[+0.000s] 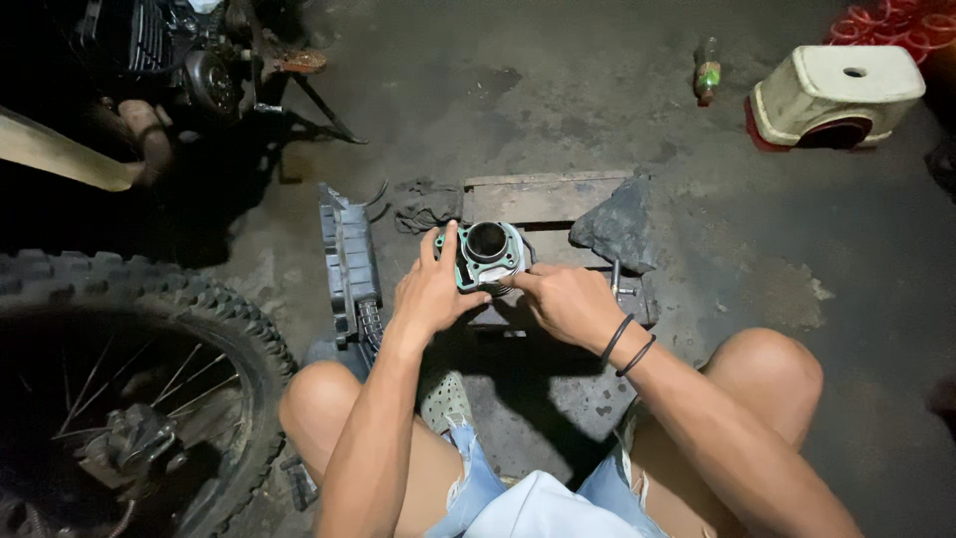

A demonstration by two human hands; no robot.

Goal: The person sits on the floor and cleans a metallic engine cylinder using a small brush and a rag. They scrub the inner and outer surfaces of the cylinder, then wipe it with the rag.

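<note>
Both hands grip the engine cylinder (485,255) upright on the wooden pallet (543,199): left hand (430,291) wraps its left side, right hand (566,301) pinches its near-right edge.

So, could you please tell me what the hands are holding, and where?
Both hands grip a grey metal engine cylinder with a green gasket: left hand on its left side, right hand at its lower right.
</note>
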